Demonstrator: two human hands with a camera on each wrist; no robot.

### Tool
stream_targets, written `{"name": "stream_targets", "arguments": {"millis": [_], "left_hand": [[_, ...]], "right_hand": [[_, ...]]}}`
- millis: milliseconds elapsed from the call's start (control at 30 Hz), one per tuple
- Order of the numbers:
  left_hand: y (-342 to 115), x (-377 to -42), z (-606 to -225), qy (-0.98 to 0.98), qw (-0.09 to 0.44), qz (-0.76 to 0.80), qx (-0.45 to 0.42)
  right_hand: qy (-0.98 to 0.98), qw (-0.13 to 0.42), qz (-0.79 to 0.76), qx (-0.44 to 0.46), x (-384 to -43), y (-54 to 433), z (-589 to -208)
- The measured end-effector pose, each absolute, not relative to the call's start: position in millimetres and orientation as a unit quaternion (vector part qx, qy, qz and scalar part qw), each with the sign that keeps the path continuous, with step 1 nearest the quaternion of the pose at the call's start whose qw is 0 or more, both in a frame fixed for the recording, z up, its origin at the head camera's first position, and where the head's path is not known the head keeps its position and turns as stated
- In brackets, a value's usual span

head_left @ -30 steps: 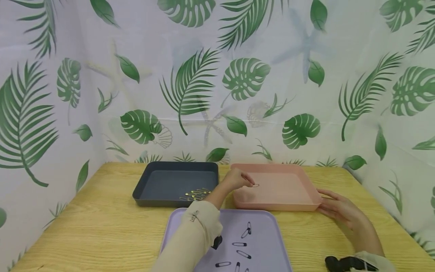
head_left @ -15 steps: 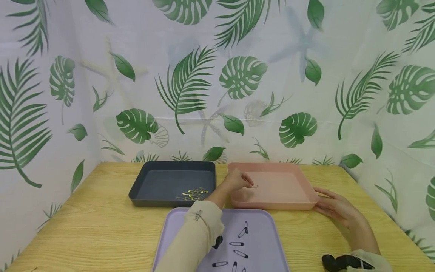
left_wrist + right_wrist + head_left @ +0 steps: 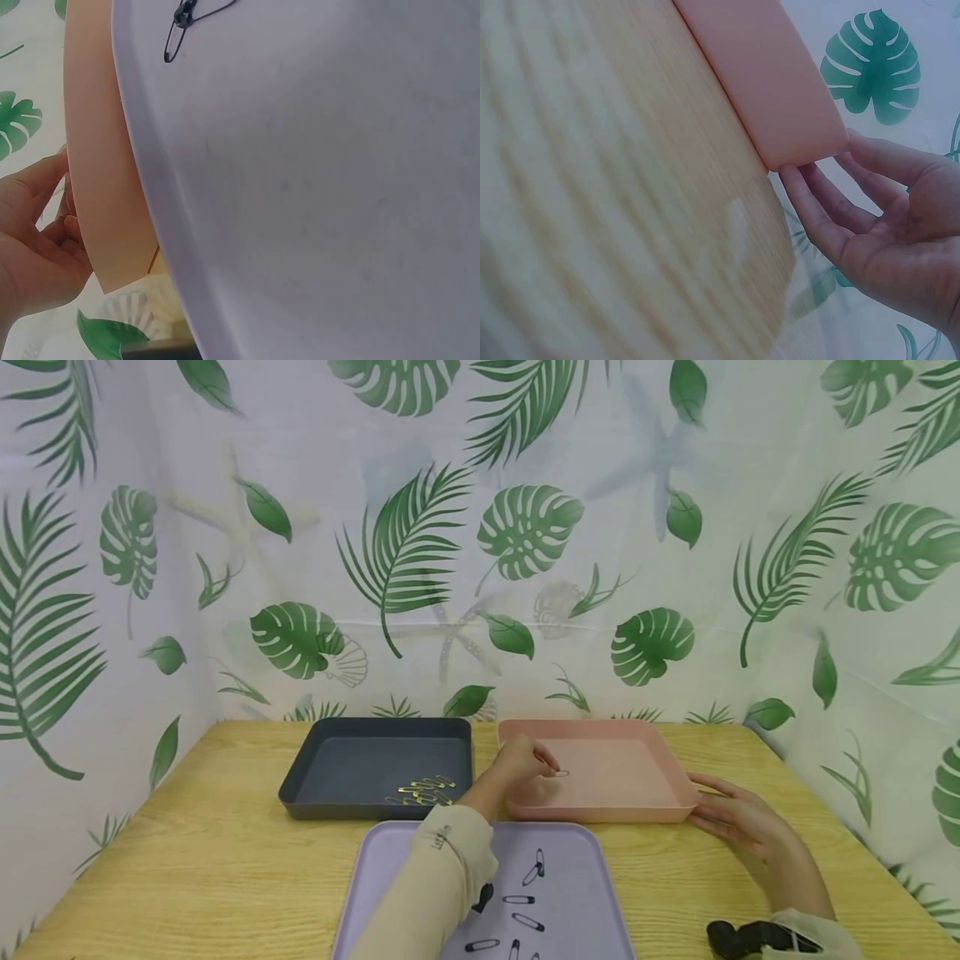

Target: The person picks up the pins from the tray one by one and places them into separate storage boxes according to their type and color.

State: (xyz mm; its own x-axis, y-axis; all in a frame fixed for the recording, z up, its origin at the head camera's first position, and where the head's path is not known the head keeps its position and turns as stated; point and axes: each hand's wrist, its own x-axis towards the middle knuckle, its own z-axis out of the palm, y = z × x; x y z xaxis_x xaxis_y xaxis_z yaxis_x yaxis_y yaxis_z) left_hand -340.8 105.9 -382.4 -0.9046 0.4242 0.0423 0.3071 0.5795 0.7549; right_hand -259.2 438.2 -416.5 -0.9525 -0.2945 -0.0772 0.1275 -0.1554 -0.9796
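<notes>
On the wooden counter (image 3: pixel 187 860) there stand a lilac tray (image 3: pixel 588 881), partly under the left sleeve (image 3: pixel 431 881), and behind it a dark tray (image 3: pixel 352 768) and a pink tray (image 3: pixel 618 777). The right hand (image 3: pixel 738 818) touches the pink tray's right end, its fingers being extended and relaxed. The left hand (image 3: pixel 521 760) pinches one pin (image 3: pixel 564 773) inside the pink tray; whether it touches the bottom, I cannot tell. Gold pins (image 3: pixel 424 792) lie in the dark tray, black-ended pins (image 3: pixel 528 922) on the lilac one.
</notes>
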Motion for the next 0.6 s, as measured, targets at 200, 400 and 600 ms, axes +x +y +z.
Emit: {"name": "stream_targets", "arguments": {"millis": [200,400,600], "left_hand": [[108.0,-341.3,-382.6,0.892,0.062,0.395,0.209],[109.1,-339.5,-380.4,0.89,0.054,0.403,0.206],[108.9,-343.3,-381.8,0.89,0.057,0.405,0.202]], "right_hand": [[0.638,0.139,-0.755,-0.057,-258.1,437.5,-416.2],[0.639,0.137,-0.754,-0.06,-258.5,437.3,-417.4],[0.646,0.128,-0.75,-0.067,-258.7,438.3,-418.4]]}}
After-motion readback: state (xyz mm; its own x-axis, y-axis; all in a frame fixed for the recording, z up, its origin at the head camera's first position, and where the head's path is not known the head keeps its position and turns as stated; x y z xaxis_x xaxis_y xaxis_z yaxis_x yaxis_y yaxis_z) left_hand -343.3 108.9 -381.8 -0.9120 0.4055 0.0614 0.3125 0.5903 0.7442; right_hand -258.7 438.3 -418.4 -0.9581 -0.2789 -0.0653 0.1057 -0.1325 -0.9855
